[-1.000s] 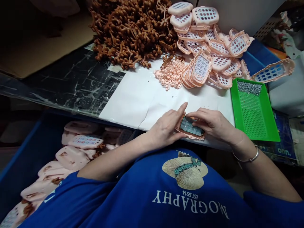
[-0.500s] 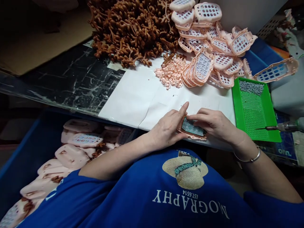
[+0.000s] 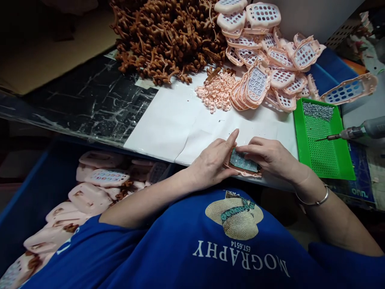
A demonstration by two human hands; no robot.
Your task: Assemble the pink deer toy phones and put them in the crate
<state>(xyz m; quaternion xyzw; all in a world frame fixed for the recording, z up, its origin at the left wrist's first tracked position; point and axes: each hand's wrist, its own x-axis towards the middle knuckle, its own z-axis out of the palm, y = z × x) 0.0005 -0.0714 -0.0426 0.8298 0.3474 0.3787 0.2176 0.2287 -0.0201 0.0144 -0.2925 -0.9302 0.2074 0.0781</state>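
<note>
At the table's near edge lies a pink plastic shell [image 3: 245, 173] with a greenish circuit board [image 3: 243, 161] seated inside it. My left hand [image 3: 209, 162] is closed on the shell's left side, its thumb along the near rim and its index finger raised off the far corner. From the right, my right hand [image 3: 272, 155] curls over the shell, with fingertips against the board's far edge and right side. That hand's thumb is hidden. Beyond both hands are a heap of small pink parts [image 3: 215, 93] and a stack of pink keypad shells [image 3: 255, 84].
A green tray [image 3: 323, 160] with screws [image 3: 318, 111] stands at right, an electric screwdriver [image 3: 368, 129] poking over it. Brown plastic parts [image 3: 168, 40] are heaped at the back. Lower left, a blue bin [image 3: 33, 192] holds pink shells [image 3: 90, 198].
The electric screwdriver at the right has swung up and to the left, further over the green tray. Both hands and the shell look almost the same as before.
</note>
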